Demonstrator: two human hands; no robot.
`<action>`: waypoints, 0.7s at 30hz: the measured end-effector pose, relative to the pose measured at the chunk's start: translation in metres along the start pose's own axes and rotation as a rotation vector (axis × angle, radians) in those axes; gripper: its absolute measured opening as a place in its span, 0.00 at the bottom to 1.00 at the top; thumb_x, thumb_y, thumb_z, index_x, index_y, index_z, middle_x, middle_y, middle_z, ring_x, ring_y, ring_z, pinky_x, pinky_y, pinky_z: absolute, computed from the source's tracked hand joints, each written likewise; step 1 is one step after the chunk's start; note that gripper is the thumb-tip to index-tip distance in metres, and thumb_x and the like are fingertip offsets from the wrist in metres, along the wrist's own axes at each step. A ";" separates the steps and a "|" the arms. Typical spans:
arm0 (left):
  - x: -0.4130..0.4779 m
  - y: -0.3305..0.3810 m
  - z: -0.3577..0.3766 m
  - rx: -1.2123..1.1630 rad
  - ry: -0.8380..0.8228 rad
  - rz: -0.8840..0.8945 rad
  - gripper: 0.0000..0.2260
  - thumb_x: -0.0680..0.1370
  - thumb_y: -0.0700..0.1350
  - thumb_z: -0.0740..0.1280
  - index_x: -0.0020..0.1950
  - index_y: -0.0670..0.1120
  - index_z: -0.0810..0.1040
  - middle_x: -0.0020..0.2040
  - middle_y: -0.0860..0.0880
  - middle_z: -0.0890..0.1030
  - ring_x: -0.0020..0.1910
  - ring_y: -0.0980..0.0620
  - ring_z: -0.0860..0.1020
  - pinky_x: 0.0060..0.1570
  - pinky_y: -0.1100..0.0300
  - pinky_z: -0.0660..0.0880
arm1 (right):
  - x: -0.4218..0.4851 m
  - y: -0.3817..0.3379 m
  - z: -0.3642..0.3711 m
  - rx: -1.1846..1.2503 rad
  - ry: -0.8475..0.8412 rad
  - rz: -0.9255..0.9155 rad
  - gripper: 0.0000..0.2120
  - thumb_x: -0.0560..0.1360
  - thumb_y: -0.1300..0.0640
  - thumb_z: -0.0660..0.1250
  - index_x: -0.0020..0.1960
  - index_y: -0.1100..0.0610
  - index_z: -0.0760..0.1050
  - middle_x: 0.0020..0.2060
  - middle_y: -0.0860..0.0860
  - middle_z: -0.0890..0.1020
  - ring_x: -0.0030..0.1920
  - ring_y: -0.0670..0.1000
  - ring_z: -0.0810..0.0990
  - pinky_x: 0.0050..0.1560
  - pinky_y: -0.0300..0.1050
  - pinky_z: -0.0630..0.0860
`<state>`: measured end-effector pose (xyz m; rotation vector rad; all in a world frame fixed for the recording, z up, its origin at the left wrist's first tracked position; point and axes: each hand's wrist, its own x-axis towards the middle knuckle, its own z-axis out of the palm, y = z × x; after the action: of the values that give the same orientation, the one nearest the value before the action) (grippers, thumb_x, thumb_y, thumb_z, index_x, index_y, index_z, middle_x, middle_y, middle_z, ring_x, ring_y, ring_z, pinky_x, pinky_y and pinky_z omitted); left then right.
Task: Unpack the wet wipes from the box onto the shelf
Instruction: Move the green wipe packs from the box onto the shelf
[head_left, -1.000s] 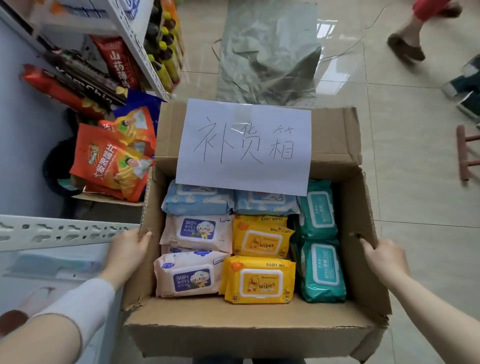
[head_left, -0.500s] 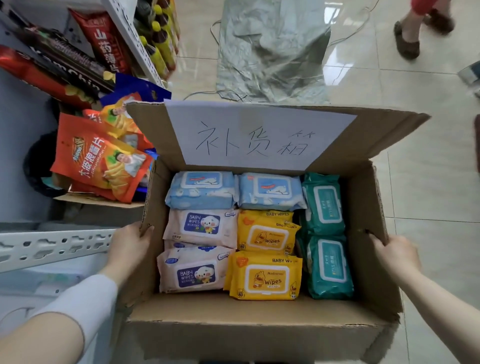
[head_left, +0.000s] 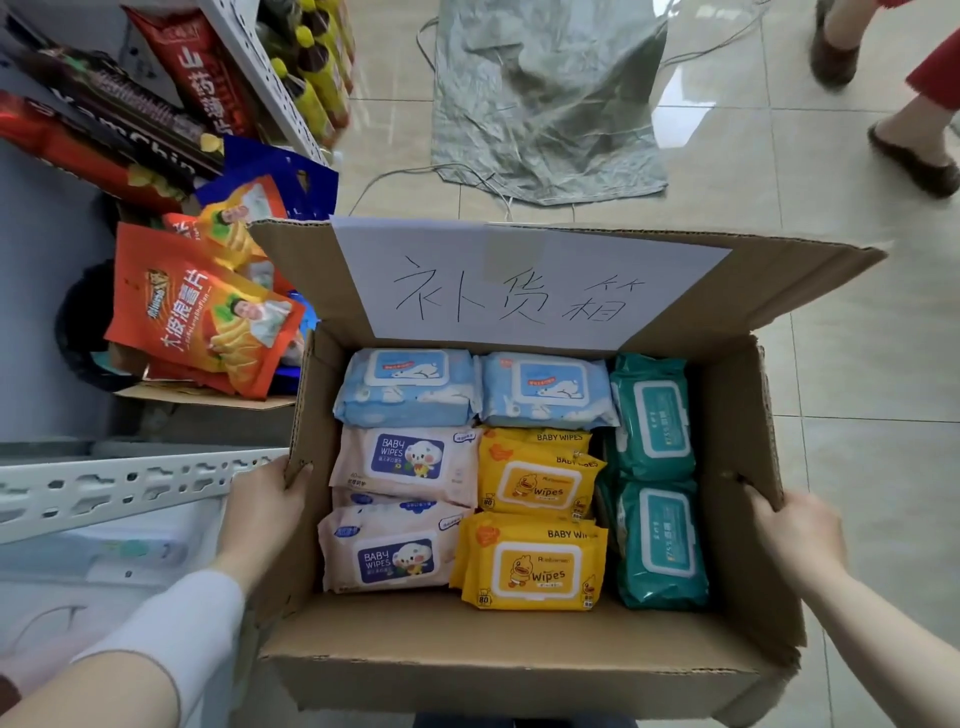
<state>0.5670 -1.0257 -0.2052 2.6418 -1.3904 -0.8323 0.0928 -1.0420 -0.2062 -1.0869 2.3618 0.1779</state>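
Head view: one open cardboard box (head_left: 519, 660) gripped at both sides, just right of white shelf rail (head_left: 104, 488). Left grip (head_left: 265, 499) curled over rim of left wall; right grip (head_left: 800, 535) curled over rim of right wall. Wet wipes (head_left: 535, 483) all inside box, lying flat, lids up: two blue packs (head_left: 410, 389) at far side, three pink packs (head_left: 405, 462) near left with middle one mostly covered, at least three yellow packs (head_left: 535, 571) in centre, two teal packs (head_left: 654, 415) along right wall. One handwritten paper sign (head_left: 519, 286) on far flap.
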 end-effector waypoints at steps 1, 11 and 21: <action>-0.002 -0.001 -0.001 -0.008 -0.007 0.005 0.09 0.77 0.40 0.64 0.44 0.34 0.79 0.40 0.35 0.81 0.42 0.37 0.78 0.39 0.53 0.69 | -0.003 0.002 -0.002 0.008 -0.004 -0.002 0.16 0.77 0.53 0.62 0.41 0.65 0.77 0.35 0.62 0.77 0.39 0.62 0.74 0.37 0.48 0.67; -0.033 0.002 -0.010 -0.036 -0.026 0.028 0.09 0.77 0.39 0.64 0.42 0.34 0.78 0.36 0.35 0.80 0.39 0.39 0.78 0.38 0.52 0.70 | -0.021 0.020 -0.023 0.043 0.006 -0.001 0.14 0.77 0.52 0.62 0.38 0.60 0.72 0.35 0.61 0.76 0.43 0.65 0.77 0.37 0.48 0.68; -0.067 0.002 -0.019 -0.050 -0.024 0.040 0.08 0.78 0.39 0.63 0.46 0.36 0.79 0.42 0.35 0.82 0.44 0.37 0.79 0.39 0.56 0.65 | -0.052 0.040 -0.034 0.058 0.021 0.013 0.14 0.77 0.53 0.62 0.37 0.59 0.72 0.32 0.59 0.74 0.41 0.64 0.77 0.36 0.49 0.69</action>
<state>0.5438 -0.9784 -0.1591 2.5673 -1.4037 -0.8847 0.0773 -0.9910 -0.1545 -1.0512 2.3785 0.1027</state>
